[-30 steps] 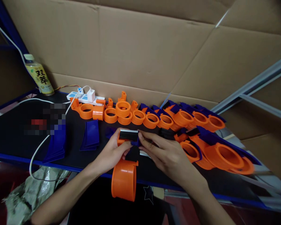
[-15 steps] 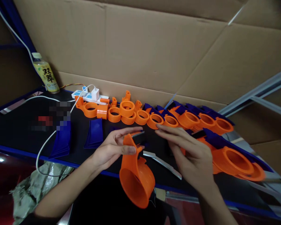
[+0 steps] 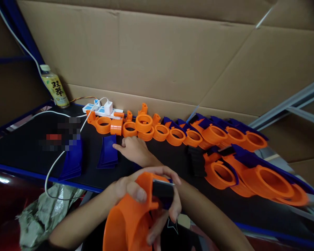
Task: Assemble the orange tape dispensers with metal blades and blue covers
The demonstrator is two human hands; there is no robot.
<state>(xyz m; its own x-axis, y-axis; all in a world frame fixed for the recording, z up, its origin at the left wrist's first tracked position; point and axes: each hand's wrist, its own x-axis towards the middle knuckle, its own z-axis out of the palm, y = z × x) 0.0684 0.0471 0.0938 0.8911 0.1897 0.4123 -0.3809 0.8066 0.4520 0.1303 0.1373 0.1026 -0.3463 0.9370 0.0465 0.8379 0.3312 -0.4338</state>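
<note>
My left hand (image 3: 131, 190) grips an orange tape dispenser (image 3: 129, 218) close to me, its large ring hanging downward. Between the fingers shows a black piece (image 3: 163, 191) with a pale strip along its upper edge, on the dispenser's end. Crossing behind it, my right arm stretches to the left. My right hand (image 3: 136, 150) has one finger extended to the right edge of a stack of blue plastic plates (image 3: 108, 151); its other fingers look bent and are partly hidden. Whether it grips a plate is unclear.
Orange tape dispenser bodies (image 3: 161, 132) line the back; several with blue plates (image 3: 267, 181) lie at right beside black pieces (image 3: 196, 162). A second blue stack (image 3: 73, 162), a white cable (image 3: 54, 164), a power strip (image 3: 101, 111) and a bottle (image 3: 56, 89) are at left.
My right hand has gone from the right side across to the blue plates at left. The dispenser in my left hand has come lower and nearer. The silver strip on the table is no longer visible.
</note>
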